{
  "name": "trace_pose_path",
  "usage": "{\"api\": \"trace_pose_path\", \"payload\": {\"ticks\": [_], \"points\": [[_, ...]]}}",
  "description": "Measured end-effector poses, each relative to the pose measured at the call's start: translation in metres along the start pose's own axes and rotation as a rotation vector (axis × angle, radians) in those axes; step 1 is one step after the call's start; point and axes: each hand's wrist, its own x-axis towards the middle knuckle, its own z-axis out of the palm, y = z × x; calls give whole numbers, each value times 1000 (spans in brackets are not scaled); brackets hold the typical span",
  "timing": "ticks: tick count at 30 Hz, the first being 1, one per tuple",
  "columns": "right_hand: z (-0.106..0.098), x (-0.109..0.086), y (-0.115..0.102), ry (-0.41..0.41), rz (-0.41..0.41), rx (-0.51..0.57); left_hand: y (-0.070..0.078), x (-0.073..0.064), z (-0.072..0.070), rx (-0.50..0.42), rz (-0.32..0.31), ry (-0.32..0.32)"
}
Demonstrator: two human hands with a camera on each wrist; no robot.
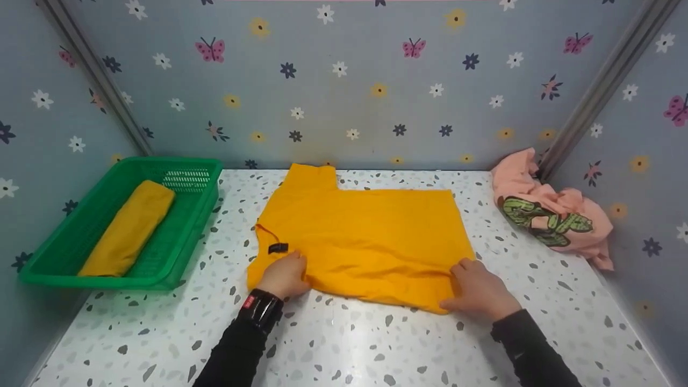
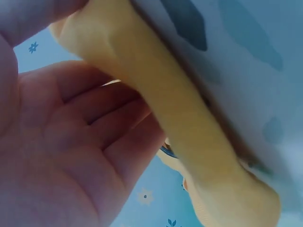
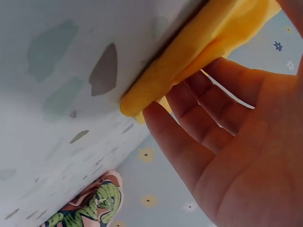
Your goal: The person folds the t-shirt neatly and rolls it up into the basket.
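Yellow shirt [image 1: 371, 231], spread beyond left hand [image 1: 283, 275], pinching beside collar [image 1: 269, 232], and right hand [image 1: 481, 290], apparently pinching near hem [image 1: 463, 226]

head view looks down, close wrist views share the shirt [image 1: 371, 231]

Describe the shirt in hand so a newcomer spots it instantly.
On the white speckled table, look between the green basket and the crumpled pink cloth. The yellow shirt lies there, its near edge held by the left hand and right hand. Unlike the folded yellow cloth in the basket, it is spread wide, with a dark label at its neck.
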Motion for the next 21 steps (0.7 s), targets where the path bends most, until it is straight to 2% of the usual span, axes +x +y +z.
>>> {"api": "trace_pose_path", "payload": {"ticks": [6, 21], "points": [[3, 2, -3, 45, 13, -13, -2, 13, -1, 34, 19, 31], [2, 33, 10, 95, 33, -4, -7, 46, -8, -13, -37, -9]]}}
